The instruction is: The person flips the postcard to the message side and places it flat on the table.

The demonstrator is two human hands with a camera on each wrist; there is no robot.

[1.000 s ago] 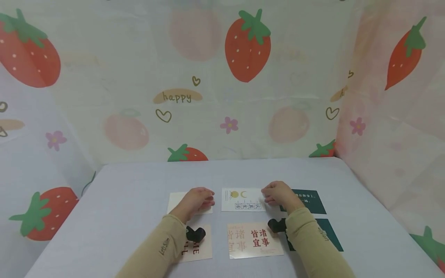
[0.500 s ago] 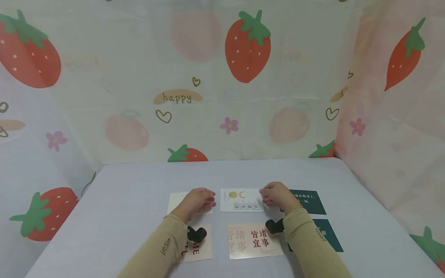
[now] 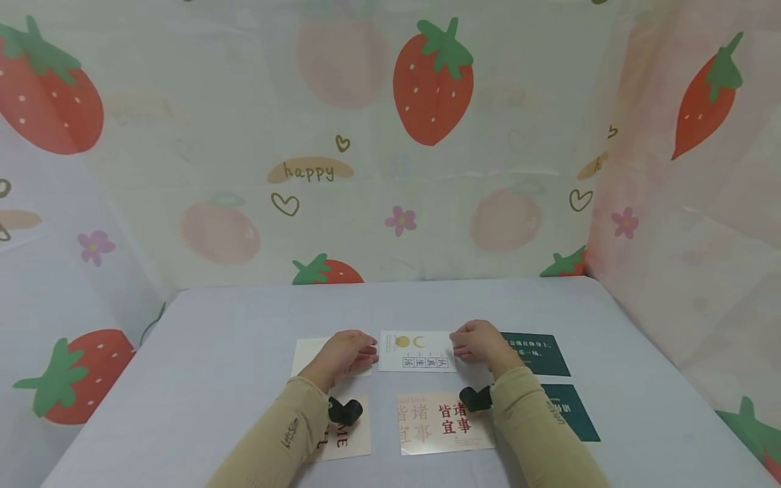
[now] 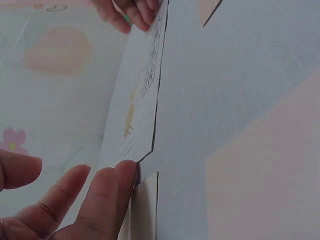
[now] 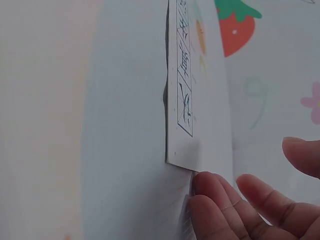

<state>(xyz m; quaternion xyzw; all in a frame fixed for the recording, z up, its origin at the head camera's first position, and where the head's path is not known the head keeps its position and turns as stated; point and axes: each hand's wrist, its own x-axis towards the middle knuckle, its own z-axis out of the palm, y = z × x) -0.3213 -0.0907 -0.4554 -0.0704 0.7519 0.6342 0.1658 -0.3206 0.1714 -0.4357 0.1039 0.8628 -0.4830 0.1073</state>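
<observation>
A white card [image 3: 417, 351] printed with a yellow sun, a moon and boxed characters lies flat in the far row, between the hands. My right hand [image 3: 482, 346] touches its right edge with extended fingertips; in the right wrist view the thumb [image 5: 302, 155] stands apart from the fingers. Over the cream card [image 3: 308, 350] on the far left is my left hand [image 3: 343, 354], partly covering it. Its fingertips [image 4: 126, 172] reach the white card's near left corner in the left wrist view, with the thumb spread away.
Nearer me lie a cream card [image 3: 354, 440] with dark red letters and a pinkish card [image 3: 445, 434] with red characters. Two dark green cards, a far one [image 3: 543, 356] and a near one [image 3: 576, 410], lie at the right, partly behind my right arm. A strawberry-print curtain [image 3: 378, 237] backs the table.
The white card has slid a little to the left, with my right hand moving along at its right edge. More of the far green card shows. My left hand has stayed nearly still.
</observation>
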